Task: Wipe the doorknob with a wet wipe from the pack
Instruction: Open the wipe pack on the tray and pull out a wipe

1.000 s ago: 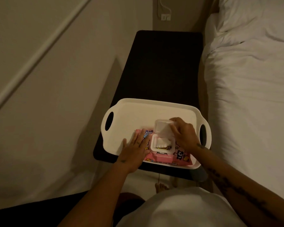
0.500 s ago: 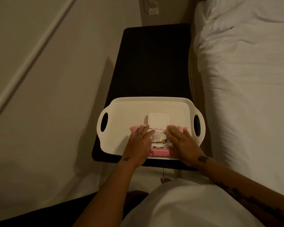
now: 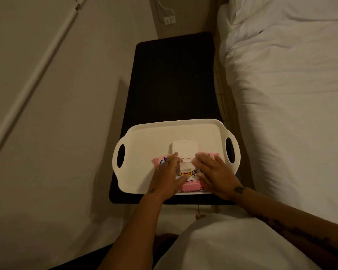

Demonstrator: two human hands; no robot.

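A white two-handled tray (image 3: pixel 144 141) sits on the near end of a dark counter (image 3: pixel 174 78), which stands between a pale wall on the left and a bed (image 3: pixel 291 94) with white bedding on the right. A pink pack of wet wipes (image 3: pixel 189 185) lies flat in the near half of the tray, just left of the tray's right handle slot. The pack's white flip lid (image 3: pixel 184 149) stands open, folded back toward the far side.

The left hand (image 3: pixel 167 176) rests palm-down on the left part of the pack. Its fingers (image 3: pixel 173 158) are slightly curled and pinch a white wet wipe (image 3: pixel 186 166) that protrudes from the pack's opening. The thumb lies across the printed front of the pack.

The right hand (image 3: pixel 216 174) lies flat on the right part of the pack, fingers loosely spread and pressing down, holding nothing. Dark markings show at the right wrist and along the forearm.

A white wall socket with a cord (image 3: pixel 169 19) is visible beyond the far end of the counter. The doorknob is not in view.
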